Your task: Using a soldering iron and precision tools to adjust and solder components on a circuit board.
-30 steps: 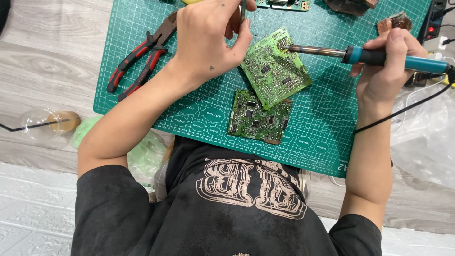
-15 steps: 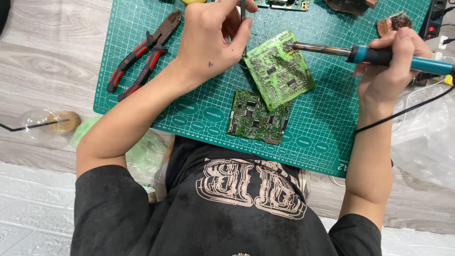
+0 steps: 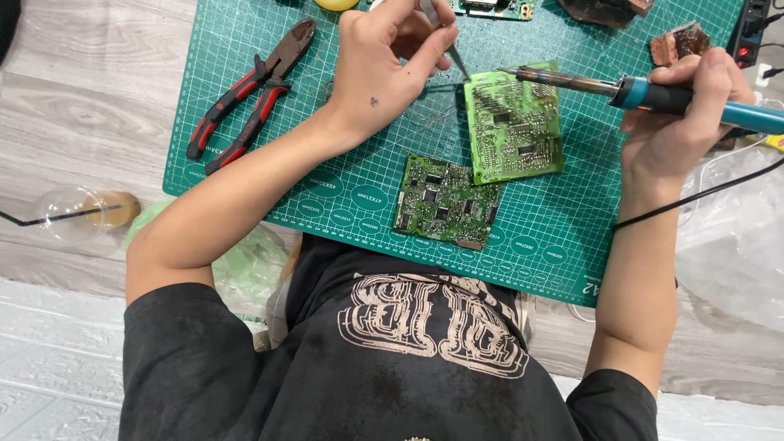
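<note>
My left hand grips thin metal tweezers, whose tip rests at the top left corner of a light green circuit board. That board lies on a green cutting mat. My right hand holds a soldering iron with a teal handle. The iron's metal tip hovers over the board's top edge, close to the tweezers' tip. A darker green circuit board lies on the mat just below, nearer my body.
Red and black pliers lie on the mat's left side. A clear plastic cup stands on the wooden floor at left. Clear plastic sheeting is at right. Another board, brown pieces and a power strip line the far edge.
My left hand has come off the light green board and moved up, now showing the tweezers. The board has turned straighter on the mat. The soldering iron has barely shifted.
</note>
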